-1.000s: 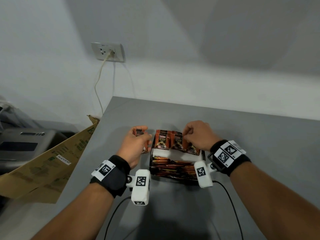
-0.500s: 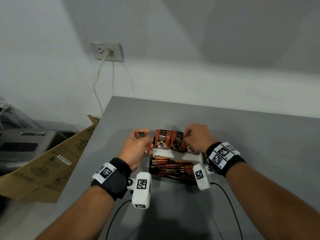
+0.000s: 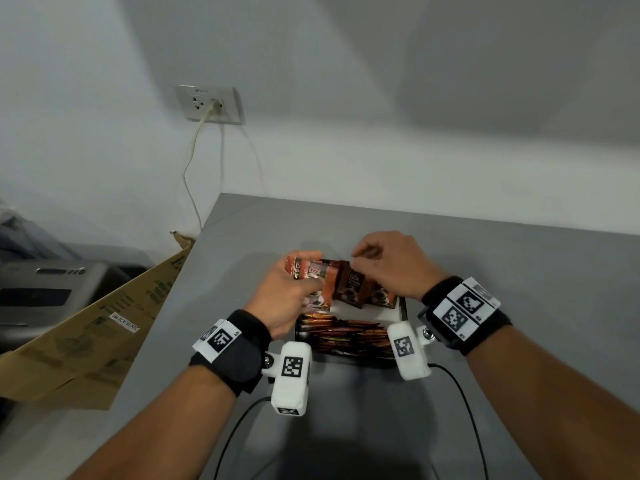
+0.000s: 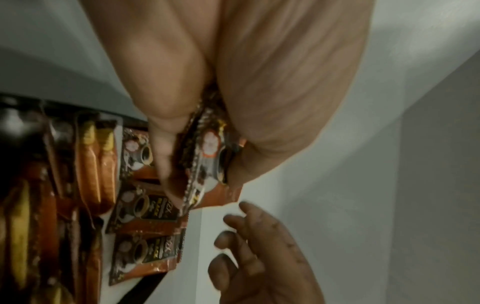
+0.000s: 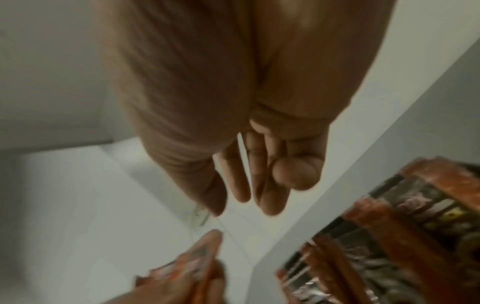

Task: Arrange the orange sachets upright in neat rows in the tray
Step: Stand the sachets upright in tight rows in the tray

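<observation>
On the grey table a black tray (image 3: 403, 310) with a white floor holds upright orange sachets (image 3: 355, 287) along its far side and orange stick packs (image 3: 343, 336) lying in the near part. My left hand (image 3: 304, 270) grips a small stack of orange sachets (image 4: 210, 148) between thumb and fingers, at the tray's far left corner against the leftmost standing sachet. My right hand (image 3: 360, 259) hovers over the tops of the standing row, fingers loosely curled and holding nothing; the right wrist view shows its fingers (image 5: 272, 203) bare.
The table's left edge runs close beside the tray, with a tilted cardboard box (image 3: 86, 334) and a grey machine (image 3: 38, 292) beyond it. A wall socket (image 3: 207, 105) with a hanging cable is behind. Two black cables (image 3: 235, 427) trail over the near table.
My left hand has carried its sachets right, from beside the tray to over its far left corner. My right hand has lifted off the right-hand sachets and shifted left.
</observation>
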Available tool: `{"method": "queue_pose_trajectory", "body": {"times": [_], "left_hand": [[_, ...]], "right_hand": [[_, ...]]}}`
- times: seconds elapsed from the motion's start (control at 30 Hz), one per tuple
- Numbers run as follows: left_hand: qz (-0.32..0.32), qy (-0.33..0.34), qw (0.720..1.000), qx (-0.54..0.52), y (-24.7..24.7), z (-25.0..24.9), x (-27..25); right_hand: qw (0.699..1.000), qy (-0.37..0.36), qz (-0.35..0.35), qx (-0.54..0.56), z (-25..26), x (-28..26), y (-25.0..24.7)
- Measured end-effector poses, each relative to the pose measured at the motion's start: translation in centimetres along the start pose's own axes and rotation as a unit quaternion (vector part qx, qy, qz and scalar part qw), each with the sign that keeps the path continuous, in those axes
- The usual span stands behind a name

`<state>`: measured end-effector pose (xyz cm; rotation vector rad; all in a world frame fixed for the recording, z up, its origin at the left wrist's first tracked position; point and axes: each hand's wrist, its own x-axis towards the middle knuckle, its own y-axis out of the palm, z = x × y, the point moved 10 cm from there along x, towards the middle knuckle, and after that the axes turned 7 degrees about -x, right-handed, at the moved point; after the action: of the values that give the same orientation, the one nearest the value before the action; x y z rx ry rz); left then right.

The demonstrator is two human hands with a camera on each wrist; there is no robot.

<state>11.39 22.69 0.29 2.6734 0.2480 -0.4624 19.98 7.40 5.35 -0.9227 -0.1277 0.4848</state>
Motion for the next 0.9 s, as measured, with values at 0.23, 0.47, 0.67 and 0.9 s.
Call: {"method": "queue_pose_trajectory", "body": {"times": [0.23,0.47,0.67,0.9], "left_hand": [[0.004,0.023,1.000,0.019,2.5,-0.7,0.3],[-0.050,-0.002,0.999,0.016,-0.8,0.4,0.7],[-0.045,-0.007,0.998,0.041,-0.9,0.9,0.5],[-0.043,-0.012,0.998,0.052,-1.4,1.1,0.5]], "right_hand": [[0.999,-0.021,-0.008,0.039,1.3,-1.2,-2.7],[0.992,0.065,0.030,-0.108,-6.3,-1.3,-1.6],[0.987,0.096,0.014,-0.126,-8.8,-1.0,0.8],[0.989,0.107,-0.011,-0.105,-8.7,-0.8,1.3]]}}
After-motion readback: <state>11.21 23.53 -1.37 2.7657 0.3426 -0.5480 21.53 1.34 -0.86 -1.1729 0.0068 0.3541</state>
